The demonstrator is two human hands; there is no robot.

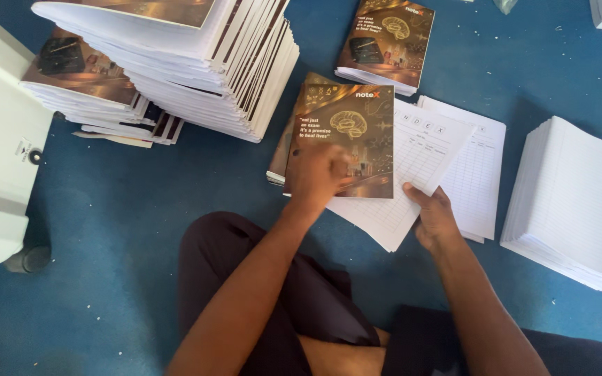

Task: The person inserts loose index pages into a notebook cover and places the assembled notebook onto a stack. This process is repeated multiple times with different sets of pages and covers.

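Brown and gold, the glossy cover sheet (346, 136) is what the left hand (318, 177) grips by its lower left corner, fingers curled shut over the edge, so that the sheet stands tilted up from the blue floor (127, 209) with its long axis running away from the person. Just to its right, and partly tucked under its right edge, lies the white ruled page bundle (412, 167), angled so that its long side slants from near right to far left. The right hand (433, 216) pinches this bundle at its near right edge, thumb on top and fingers beneath, closed on the paper. The cover therefore lies up and to the left of the right hand's hold, overlapping the bundle's left part, and the left hand is clearly the nearer of the two to the cover. More covers of the same kind rest under the held one as a low pile (283, 157). Farther right, a second printed sheet (479, 167) lies flat beside the bundle, and a thick stack of ruled paper (580, 202) sits well apart beyond it. At the upper left a tall leaning stack of finished books (196, 63) rises, with a smaller book pile (384, 45) at the top centre.
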